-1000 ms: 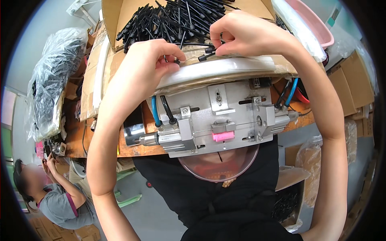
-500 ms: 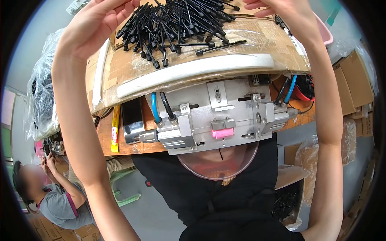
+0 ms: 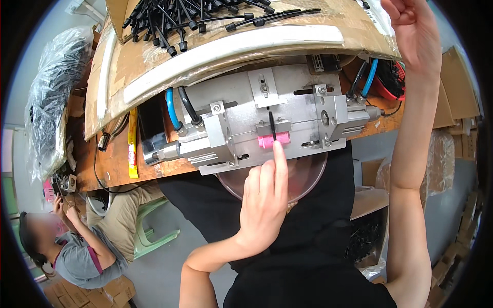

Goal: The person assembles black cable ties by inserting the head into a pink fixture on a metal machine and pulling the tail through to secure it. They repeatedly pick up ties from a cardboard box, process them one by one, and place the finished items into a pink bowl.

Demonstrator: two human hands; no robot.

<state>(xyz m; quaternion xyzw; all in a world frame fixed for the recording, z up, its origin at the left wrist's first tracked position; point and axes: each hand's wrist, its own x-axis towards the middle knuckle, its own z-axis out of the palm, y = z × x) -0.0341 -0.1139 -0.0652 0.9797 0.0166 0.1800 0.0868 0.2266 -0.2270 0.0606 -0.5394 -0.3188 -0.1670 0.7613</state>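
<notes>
My left hand (image 3: 263,205) is over the front of a metal fixture (image 3: 308,110), index finger stretched forward and the other fingers bent. A slim black rod (image 3: 272,124) runs from its fingertip across a pink block (image 3: 266,141) and a small metal holder (image 3: 280,126). The hand seems closed on the rod's near end, with the thumb hidden below. My right hand (image 3: 413,33) is raised at the upper right, past the right edge of the cardboard (image 3: 354,33). Its fingers curl inward, partly cut off by the picture's edge, so what they hold is hidden.
Many black capped rods (image 3: 182,18) lie heaped on the cardboard. A clear bowl (image 3: 313,177) sits below the fixture. Blue and black hoses (image 3: 172,108) join its sides. A yellow packet (image 3: 132,143) lies on the wooden table (image 3: 105,159). A co-worker (image 3: 84,254) sits at left.
My left hand has come down from the rod pile to the fixture, where a black rod now lies over the pink block. My right hand has moved right, away from the pile, and its fingers have curled.
</notes>
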